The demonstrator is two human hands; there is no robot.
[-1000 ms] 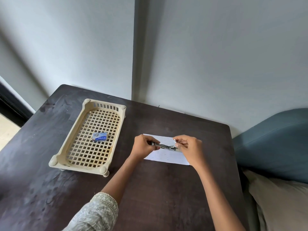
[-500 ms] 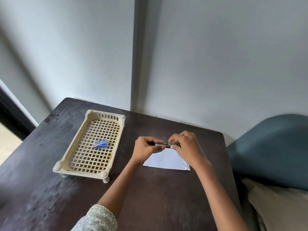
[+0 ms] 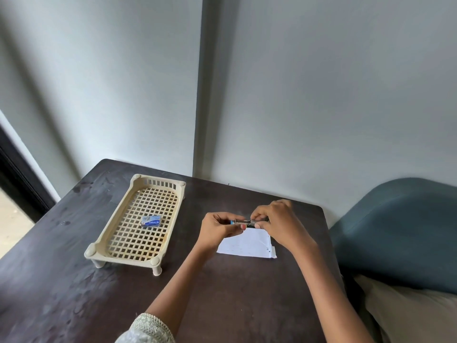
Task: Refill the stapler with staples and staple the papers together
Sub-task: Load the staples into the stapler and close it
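A small metal stapler (image 3: 243, 222) with a blue end is held level just above the table, between both hands. My left hand (image 3: 217, 231) grips its left end and my right hand (image 3: 279, 225) pinches its right end, covering that part. Under the hands lie white papers (image 3: 249, 245), flat on the dark table, with a small offset corner at the lower right. A little blue staple box (image 3: 151, 221) rests in the middle of a cream plastic lattice tray (image 3: 118, 226) to the left.
The dark wooden table (image 3: 74, 293) meets a grey wall at the back. A blue-grey cushioned seat (image 3: 400, 233) and a beige cushion (image 3: 415, 313) stand close on the right. A dark door frame (image 3: 19, 184) is at far left.
Both hands have lifted the stapler off the papers and brought it a little nearer the wall. The right hand's fingers have closed over its right end. The view has tilted upward.
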